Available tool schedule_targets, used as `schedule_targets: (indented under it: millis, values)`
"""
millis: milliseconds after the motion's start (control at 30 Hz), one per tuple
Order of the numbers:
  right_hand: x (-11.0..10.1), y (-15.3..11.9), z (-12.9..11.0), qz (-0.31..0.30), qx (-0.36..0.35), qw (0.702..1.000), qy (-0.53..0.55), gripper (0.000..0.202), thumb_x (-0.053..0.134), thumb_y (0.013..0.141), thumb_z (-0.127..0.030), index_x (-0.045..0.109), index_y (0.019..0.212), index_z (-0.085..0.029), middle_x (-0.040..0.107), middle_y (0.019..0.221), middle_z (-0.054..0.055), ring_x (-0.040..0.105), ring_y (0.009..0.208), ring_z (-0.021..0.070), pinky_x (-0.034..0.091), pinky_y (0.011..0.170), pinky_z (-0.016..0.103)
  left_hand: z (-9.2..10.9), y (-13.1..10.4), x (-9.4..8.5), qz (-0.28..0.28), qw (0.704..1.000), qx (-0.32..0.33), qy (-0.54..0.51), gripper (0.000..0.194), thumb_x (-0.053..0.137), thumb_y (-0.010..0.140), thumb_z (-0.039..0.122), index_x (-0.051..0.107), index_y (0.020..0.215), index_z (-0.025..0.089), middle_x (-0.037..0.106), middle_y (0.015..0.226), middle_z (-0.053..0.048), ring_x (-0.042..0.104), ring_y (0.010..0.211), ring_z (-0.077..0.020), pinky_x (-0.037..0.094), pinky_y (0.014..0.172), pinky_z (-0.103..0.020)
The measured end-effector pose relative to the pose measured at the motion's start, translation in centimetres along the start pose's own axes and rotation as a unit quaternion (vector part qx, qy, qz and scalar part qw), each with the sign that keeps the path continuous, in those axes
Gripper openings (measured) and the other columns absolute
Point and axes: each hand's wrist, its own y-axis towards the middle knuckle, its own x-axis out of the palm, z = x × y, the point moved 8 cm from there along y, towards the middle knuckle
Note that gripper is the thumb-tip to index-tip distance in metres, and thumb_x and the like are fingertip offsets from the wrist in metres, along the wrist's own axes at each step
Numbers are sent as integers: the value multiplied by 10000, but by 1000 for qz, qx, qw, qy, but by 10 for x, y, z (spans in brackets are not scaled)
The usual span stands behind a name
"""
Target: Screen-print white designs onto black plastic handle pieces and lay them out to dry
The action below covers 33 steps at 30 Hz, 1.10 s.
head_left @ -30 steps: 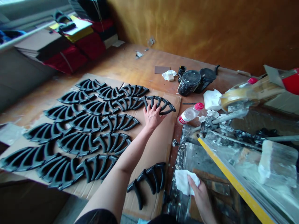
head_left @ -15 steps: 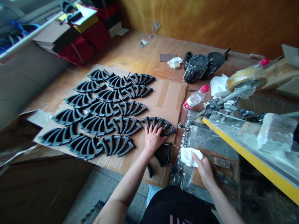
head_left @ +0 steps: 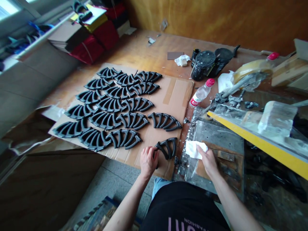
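Several black fan-shaped ribbed parts (head_left: 113,102) lie in rows on a cardboard sheet (head_left: 175,93). One more black part (head_left: 166,120) lies alone at the right end of a row. My left hand (head_left: 148,161) grips the lower end of another black ribbed part (head_left: 167,147) at the sheet's near right corner. My right hand (head_left: 207,159) holds a white cloth (head_left: 195,149) pressed on a paint-stained metal plate (head_left: 216,138).
A plastic bottle with a red cap (head_left: 201,93), a black paint pot (head_left: 203,64) and white rags (head_left: 182,60) stand on the wooden table. A yellow-edged frame (head_left: 260,141) runs to the right. Red and yellow stacks (head_left: 91,35) sit at the back left.
My left hand set one black part down at the right end of a row, then drew back toward me and took hold of the part at the near corner. The view shifted.
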Motion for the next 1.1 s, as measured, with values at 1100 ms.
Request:
schedule_targets:
  millis: [1100]
  values:
    - [-47,-87,-67,-158,-397,856,-291,422,440,880,-132,606,1257,-225,673,1191,50,642,1061,224,501,916,336,159,-95,40,-87,983,150,-63,302,483,941,275,609,1210,216,643,900,-60,610,818,-141,521,741,-256]
